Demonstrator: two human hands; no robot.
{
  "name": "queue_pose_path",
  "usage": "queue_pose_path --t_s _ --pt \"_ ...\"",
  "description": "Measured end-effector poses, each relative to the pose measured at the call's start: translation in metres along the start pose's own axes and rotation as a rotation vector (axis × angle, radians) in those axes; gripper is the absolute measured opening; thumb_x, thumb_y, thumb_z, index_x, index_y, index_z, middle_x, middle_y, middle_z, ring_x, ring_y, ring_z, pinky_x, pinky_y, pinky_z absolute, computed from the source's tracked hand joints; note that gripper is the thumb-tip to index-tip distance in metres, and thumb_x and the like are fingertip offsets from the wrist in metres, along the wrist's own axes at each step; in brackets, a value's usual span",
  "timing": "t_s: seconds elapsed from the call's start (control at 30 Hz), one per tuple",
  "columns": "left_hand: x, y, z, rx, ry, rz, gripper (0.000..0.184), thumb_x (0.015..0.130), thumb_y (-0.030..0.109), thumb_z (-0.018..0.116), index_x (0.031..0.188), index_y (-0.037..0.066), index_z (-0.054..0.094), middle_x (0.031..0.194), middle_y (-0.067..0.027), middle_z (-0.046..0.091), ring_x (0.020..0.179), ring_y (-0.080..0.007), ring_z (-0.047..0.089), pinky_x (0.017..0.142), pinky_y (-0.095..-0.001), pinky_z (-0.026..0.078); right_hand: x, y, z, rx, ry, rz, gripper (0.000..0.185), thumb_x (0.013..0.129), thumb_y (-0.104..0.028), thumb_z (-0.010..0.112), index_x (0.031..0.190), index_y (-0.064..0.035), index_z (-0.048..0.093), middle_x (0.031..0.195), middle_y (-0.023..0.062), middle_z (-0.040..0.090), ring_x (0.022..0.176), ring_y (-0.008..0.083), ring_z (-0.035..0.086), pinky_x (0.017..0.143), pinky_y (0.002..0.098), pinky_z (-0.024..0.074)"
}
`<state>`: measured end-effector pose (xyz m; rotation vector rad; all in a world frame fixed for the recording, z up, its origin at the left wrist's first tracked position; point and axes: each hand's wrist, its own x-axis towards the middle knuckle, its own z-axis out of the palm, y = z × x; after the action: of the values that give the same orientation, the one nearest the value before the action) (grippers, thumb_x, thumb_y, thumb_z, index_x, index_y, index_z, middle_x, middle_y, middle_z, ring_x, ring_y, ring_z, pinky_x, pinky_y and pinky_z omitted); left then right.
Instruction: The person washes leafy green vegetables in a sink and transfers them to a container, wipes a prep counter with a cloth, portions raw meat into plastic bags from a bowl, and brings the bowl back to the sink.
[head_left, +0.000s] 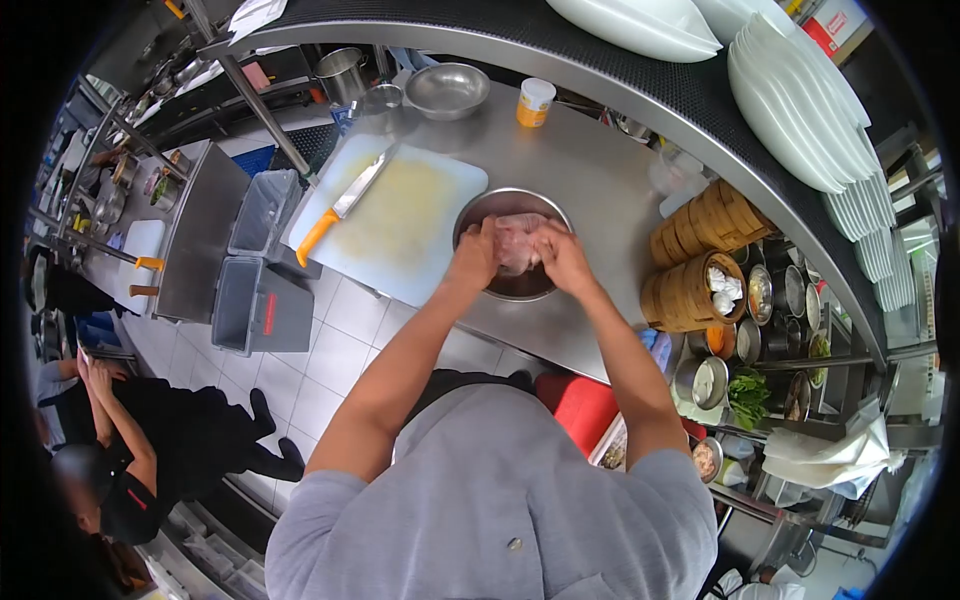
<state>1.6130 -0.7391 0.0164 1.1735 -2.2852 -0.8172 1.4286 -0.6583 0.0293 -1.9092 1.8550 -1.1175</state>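
a broad steel surface (600,190) spreads out in front of the person and carries the things in use. the next largest thing on it is a white cutting board (430,260), lying flat at the left with yellowish marks across its middle. both arms reach forward from grey short sleeves, elbows set wide, so that the left forearm (415,350) slants up and to the right while the right forearm (620,345) slants up and to the left; the two draw close together over a round steel bowl (525,291), which sits just beside the board's right edge. the long knife (362,188) rests diagonally on the board, yellow handle toward the near left corner, blade pointing away, well apart from both arms. the left grip (477,252) is at the bowl's left side, its back partly turned up and its fingers curled over, clamped on the left edge of a pale pink piece of what looks like raw meat (517,246). the right grip (563,255) mirrors it from the other side, wrist bent inward, fingers bunched together and closed on the right edge of the same piece. the meat is thus held between them within the bowl's rim; whether it touches the bottom, i cannot tell.
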Motion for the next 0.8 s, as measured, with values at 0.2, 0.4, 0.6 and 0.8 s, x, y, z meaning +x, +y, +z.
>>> queue_pose_path --t_s 0.2,0.4,0.6,0.8 --pt "0.019 -0.04 0.028 0.242 -0.102 0.315 0.031 0.08 0.001 0.065 0.111 0.004 0.062 0.111 -0.0193 0.065 0.095 -0.036 0.067 0.084 -0.0431 0.056 -0.041 -0.013 -0.004 -0.296 -0.33 0.001 0.009 0.087 -0.013 0.066 0.092 -0.0083 0.071 0.106 0.0056 0.067 0.103 0.0274 0.06 0.094 0.0406 0.0409" --pt "0.035 -0.025 0.005 0.614 -0.336 0.244 0.02 0.086 0.006 0.058 0.103 0.002 0.067 0.102 -0.0209 0.069 0.1 -0.0336 0.068 0.085 -0.0432 0.057 -0.023 -0.007 -0.002 -0.129 -0.224 0.243 0.012 0.085 -0.015 0.067 0.093 -0.0076 0.073 0.111 0.01 0.068 0.103 0.0351 0.063 0.088 0.0459 0.0485" --pt "0.036 -0.023 0.013 0.593 -0.248 0.226 0.018 0.09 0.009 0.054 0.094 0.002 0.071 0.099 -0.0197 0.07 0.094 -0.033 0.071 0.084 -0.0397 0.058 0.004 0.017 0.027 -0.474 -0.121 0.223 0.017 0.077 -0.005 0.068 0.093 -0.0078 0.075 0.102 0.0173 0.069 0.092 0.038 0.067 0.084 0.0457 0.0531" --pt "0.027 -0.02 0.001 0.533 -0.297 0.243 0.018 0.087 0.007 0.056 0.096 0.002 0.072 0.096 -0.0212 0.07 0.093 -0.0366 0.071 0.082 -0.041 0.058 0.009 0.013 0.009 -0.269 -0.322 0.26 0.013 0.08 -0.006 0.063 0.086 -0.0055 0.075 0.088 0.02 0.069 0.09 0.0405 0.067 0.083 0.0451 0.0531"
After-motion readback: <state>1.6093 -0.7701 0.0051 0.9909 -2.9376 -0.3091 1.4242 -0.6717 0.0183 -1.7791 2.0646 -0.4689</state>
